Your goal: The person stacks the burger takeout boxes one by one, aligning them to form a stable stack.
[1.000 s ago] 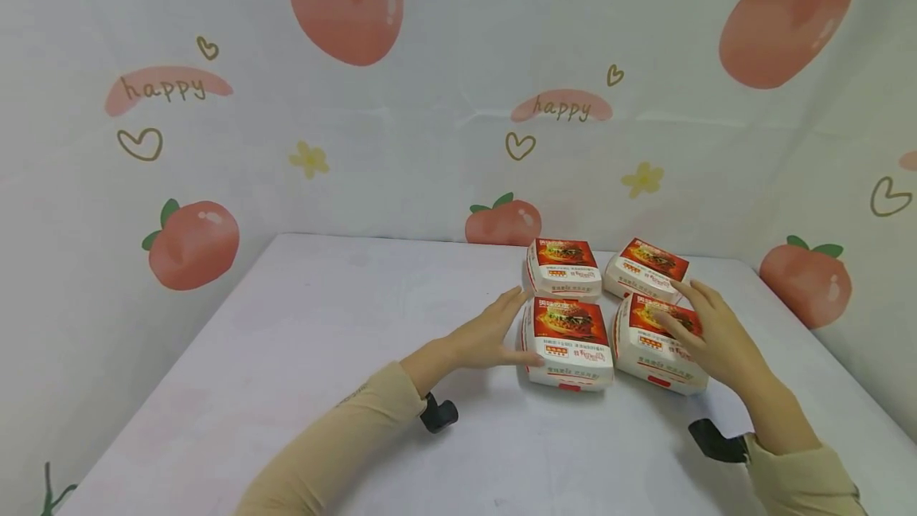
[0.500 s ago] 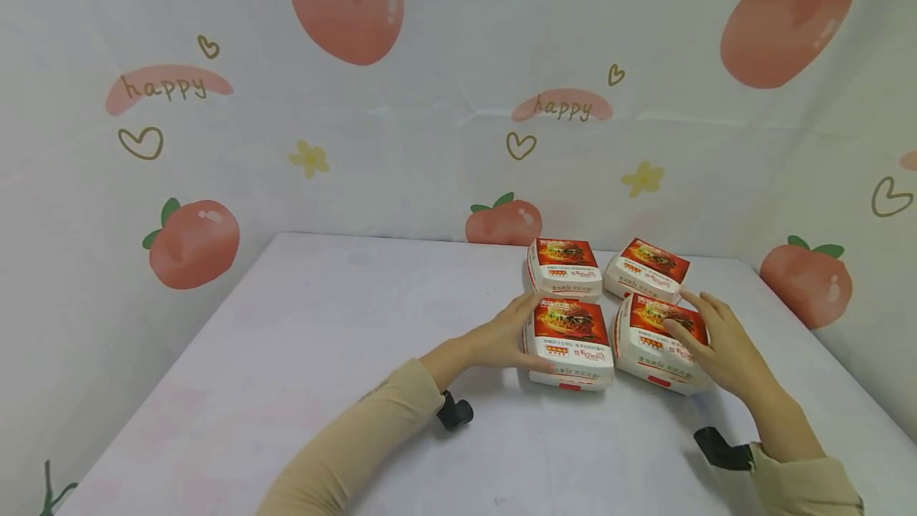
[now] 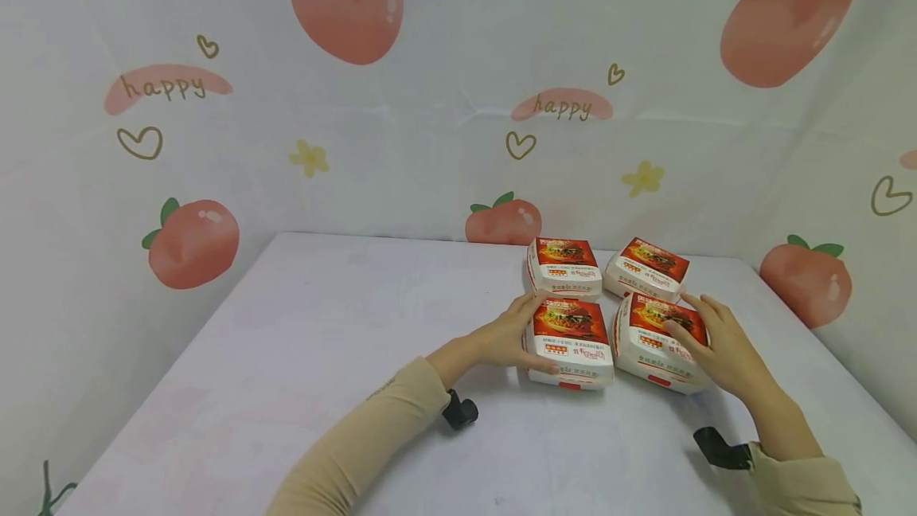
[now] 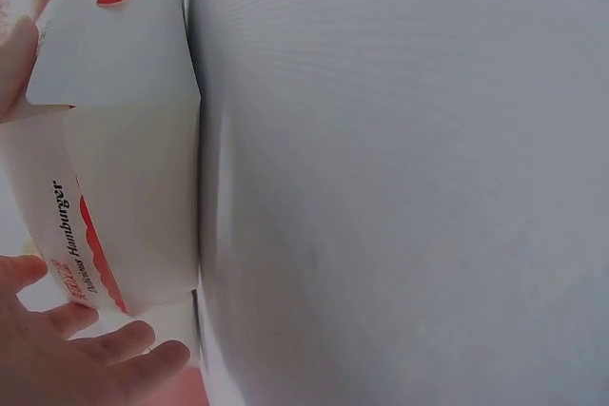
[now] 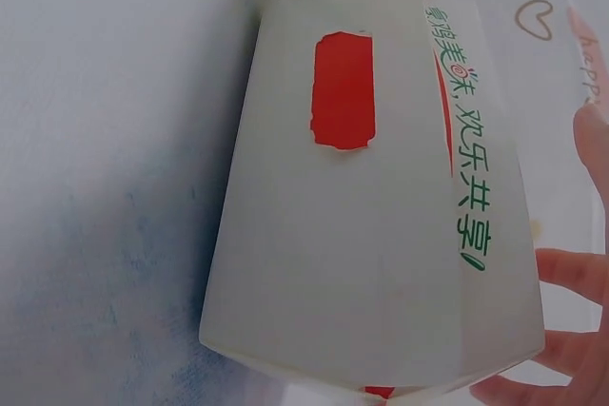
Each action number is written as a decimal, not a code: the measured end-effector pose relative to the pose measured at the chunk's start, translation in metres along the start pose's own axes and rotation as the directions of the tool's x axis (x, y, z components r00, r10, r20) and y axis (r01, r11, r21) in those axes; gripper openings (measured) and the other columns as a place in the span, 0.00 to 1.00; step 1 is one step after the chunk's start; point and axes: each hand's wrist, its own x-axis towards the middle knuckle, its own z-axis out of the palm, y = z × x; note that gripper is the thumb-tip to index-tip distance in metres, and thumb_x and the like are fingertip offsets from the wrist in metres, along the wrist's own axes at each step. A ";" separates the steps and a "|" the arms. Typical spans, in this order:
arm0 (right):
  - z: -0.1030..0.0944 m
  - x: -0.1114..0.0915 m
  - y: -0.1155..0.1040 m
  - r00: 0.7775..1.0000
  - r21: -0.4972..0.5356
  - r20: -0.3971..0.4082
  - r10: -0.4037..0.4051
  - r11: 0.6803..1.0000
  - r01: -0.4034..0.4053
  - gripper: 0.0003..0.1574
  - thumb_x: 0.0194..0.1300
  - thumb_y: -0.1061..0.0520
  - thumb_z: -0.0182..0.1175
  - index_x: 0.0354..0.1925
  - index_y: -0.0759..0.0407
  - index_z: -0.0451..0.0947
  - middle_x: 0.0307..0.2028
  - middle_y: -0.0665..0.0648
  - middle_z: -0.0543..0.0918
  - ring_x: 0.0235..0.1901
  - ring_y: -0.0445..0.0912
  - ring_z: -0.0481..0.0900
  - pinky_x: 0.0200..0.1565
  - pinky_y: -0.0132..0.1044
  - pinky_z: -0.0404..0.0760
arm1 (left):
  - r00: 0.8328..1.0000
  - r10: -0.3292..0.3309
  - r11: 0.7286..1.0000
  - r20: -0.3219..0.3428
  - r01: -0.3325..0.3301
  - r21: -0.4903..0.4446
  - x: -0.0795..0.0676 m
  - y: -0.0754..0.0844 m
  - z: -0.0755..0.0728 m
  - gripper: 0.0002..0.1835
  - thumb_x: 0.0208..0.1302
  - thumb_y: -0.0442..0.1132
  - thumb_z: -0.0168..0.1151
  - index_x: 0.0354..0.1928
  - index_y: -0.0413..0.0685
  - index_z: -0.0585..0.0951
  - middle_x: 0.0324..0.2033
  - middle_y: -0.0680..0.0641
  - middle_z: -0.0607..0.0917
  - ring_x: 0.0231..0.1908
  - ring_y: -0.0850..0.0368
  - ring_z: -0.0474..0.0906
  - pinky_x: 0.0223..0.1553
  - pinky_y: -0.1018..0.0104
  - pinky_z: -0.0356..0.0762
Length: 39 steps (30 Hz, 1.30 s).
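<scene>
Spreads left hand loosely around the left side of near-left burger box and right hand likewise at the right side of near-right burger box, gripping neither. Has both on the white table, just in front of far-left burger box and far-right burger box, before a peach-print backdrop.

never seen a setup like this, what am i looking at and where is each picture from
No machine here, just a person working bare-handed. The wide pictures come from a camera on the head; the two close-ups come from the wrist cameras, so the scene looks turned sideways. Four burger boxes stand on a white table, two in front, two behind. The left hand is at the front left box, the right hand at the front right box. Both boxes rest on the table; I can't tell how firmly either is held.
</scene>
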 end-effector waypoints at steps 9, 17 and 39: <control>0.003 0.001 0.004 0.999 -0.003 0.038 0.005 1.000 -0.005 0.49 0.68 0.36 0.46 0.70 0.68 0.46 0.65 0.83 0.46 0.61 0.78 0.49 0.52 0.77 0.55 | 0.999 0.005 1.000 -0.032 -0.005 -0.008 -0.001 0.001 0.001 0.59 0.47 0.58 0.71 0.73 0.58 0.42 0.72 0.47 0.47 0.69 0.51 0.54 0.66 0.51 0.63; 0.006 0.001 0.005 0.998 -0.012 0.058 0.002 1.000 -0.001 0.49 0.67 0.36 0.46 0.68 0.70 0.49 0.64 0.84 0.47 0.60 0.79 0.51 0.52 0.77 0.55 | 0.999 0.006 1.000 -0.044 -0.007 -0.020 -0.003 0.000 -0.001 0.58 0.46 0.58 0.71 0.73 0.59 0.45 0.71 0.48 0.50 0.67 0.53 0.57 0.66 0.53 0.64; 0.011 0.001 0.007 0.994 -0.044 0.111 0.012 0.999 -0.007 0.49 0.67 0.34 0.47 0.68 0.69 0.50 0.64 0.82 0.47 0.59 0.79 0.53 0.53 0.76 0.58 | 0.993 0.026 0.998 -0.118 -0.031 -0.048 -0.029 -0.010 -0.028 0.55 0.45 0.55 0.73 0.71 0.57 0.50 0.70 0.49 0.52 0.66 0.55 0.57 0.66 0.53 0.64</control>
